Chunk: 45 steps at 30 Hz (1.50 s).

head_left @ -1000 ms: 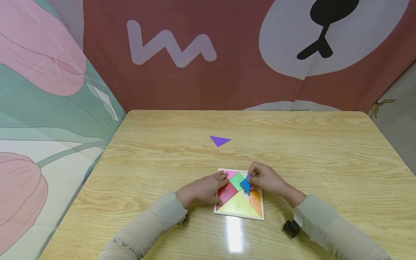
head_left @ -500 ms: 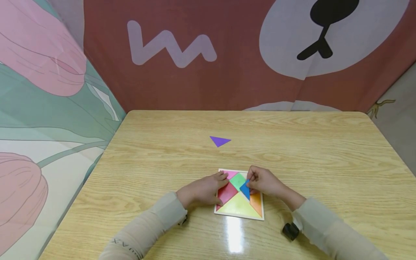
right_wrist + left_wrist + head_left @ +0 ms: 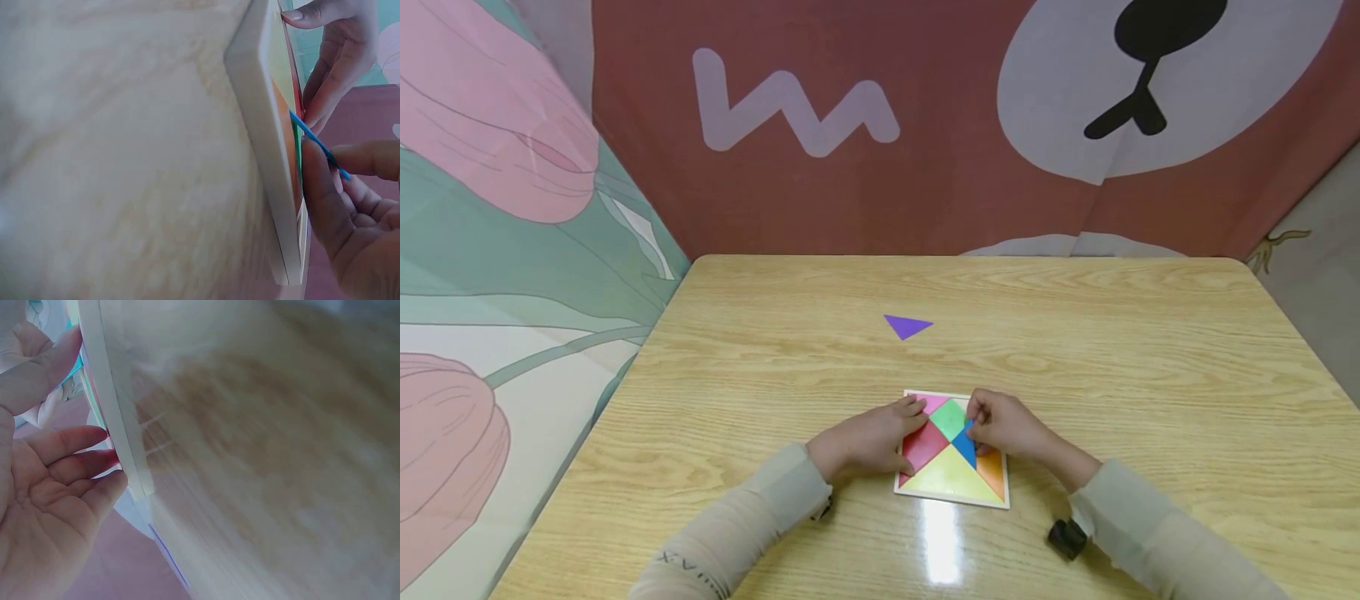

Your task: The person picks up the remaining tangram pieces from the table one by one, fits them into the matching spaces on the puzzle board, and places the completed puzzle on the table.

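Note:
A square tangram tray [image 3: 951, 500] with a pale rim lies on the table. Between thumb and fingers, my right hand [image 3: 1009, 423] pinches a small blue triangle [image 3: 964, 446] over the tray's right half. In the right wrist view the blue triangle [image 3: 317, 145] is tilted, one end down at the other pieces and the pinched end raised. Spread fingers of my left hand [image 3: 871, 437] rest on the tray's left side, over the red triangle [image 3: 923, 448] and pink piece [image 3: 936, 402]. The green square [image 3: 949, 419], yellow triangle [image 3: 951, 477] and orange piece [image 3: 992, 473] lie in the tray.
A loose purple triangle [image 3: 908, 326] lies on the wooden table [image 3: 760, 333] beyond the tray. A printed cloth [image 3: 925, 192] hangs behind the table's far edge. A dark wrist device [image 3: 1066, 539] sits under the right sleeve.
My right hand has brought the blue triangle slightly down and toward me, nearer the gap beside the green and yellow pieces. The left hand stays in place.

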Tool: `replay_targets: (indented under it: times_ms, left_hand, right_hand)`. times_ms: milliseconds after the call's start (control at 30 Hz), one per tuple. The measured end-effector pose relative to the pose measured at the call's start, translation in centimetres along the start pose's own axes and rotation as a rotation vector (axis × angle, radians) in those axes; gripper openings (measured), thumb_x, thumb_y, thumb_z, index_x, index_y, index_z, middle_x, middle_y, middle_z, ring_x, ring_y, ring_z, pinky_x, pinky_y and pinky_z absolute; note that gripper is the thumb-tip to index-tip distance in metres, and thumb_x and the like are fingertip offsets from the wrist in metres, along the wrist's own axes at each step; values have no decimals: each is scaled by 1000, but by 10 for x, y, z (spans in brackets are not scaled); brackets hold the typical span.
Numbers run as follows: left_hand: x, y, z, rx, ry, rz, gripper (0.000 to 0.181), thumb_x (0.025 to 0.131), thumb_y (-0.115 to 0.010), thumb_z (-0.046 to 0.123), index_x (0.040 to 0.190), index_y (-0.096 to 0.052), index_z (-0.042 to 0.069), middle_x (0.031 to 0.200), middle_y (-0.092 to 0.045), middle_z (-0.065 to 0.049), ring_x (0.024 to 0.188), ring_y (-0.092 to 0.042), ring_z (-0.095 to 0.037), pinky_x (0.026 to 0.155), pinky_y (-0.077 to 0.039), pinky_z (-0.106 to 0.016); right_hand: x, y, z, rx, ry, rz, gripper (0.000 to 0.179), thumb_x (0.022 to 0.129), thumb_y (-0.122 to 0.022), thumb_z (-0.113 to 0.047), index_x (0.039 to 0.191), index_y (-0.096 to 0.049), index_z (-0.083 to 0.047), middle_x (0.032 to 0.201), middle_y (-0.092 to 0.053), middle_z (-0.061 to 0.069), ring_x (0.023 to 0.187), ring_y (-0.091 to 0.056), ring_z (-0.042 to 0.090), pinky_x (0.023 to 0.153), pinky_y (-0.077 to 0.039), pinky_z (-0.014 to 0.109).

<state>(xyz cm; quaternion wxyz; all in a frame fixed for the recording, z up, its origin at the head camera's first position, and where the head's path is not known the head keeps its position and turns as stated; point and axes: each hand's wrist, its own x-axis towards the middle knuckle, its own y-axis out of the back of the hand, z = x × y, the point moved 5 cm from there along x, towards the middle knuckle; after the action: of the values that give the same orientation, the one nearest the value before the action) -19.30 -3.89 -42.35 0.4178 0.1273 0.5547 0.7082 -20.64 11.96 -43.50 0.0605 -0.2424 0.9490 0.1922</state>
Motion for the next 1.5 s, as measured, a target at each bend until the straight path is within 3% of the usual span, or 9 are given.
replay_targets:
  times_ms: [333, 433, 700, 1500]
  left_hand:
    - [0, -1, -1, 17, -5, 4, 68, 76, -64, 28, 132, -34, 3, 138, -25, -10, 128, -15, -20, 101, -17, -25]
    - [0, -1, -1, 7, 2, 2, 68, 76, -64, 28, 132, -34, 3, 138, -25, -9, 128, -14, -20, 101, -17, -26]
    - [-1, 0, 0, -3, 2, 4, 68, 76, -64, 27, 132, -34, 3, 139, -25, -9, 128, -14, -20, 101, -17, -26]
    - [1, 1, 1, -14, 4, 4, 71, 74, -66, 27, 131, -34, 2, 138, -24, -12, 128, -15, -22, 102, -17, -26]
  right_hand:
    - [0, -2, 0, -54, -70, 42, 14, 72, -56, 9, 78, -45, 2, 65, -44, 8, 47, -51, 15, 48, -50, 29]
    - [0, -2, 0, -82, -59, 47, 14, 72, -56, 9, 79, -46, 3, 65, -45, 8, 49, -52, 15, 48, -50, 28]
    - [-2, 2, -5, -352, 42, 101, 15, 70, -64, 1, 76, -51, -2, 62, -46, 0, 56, -43, 12, 47, -37, 21]
    - [3, -3, -4, -481, 43, -4, 26, 69, -69, -4, 80, -46, -4, 61, -44, 0, 55, -41, 12, 51, -37, 24]
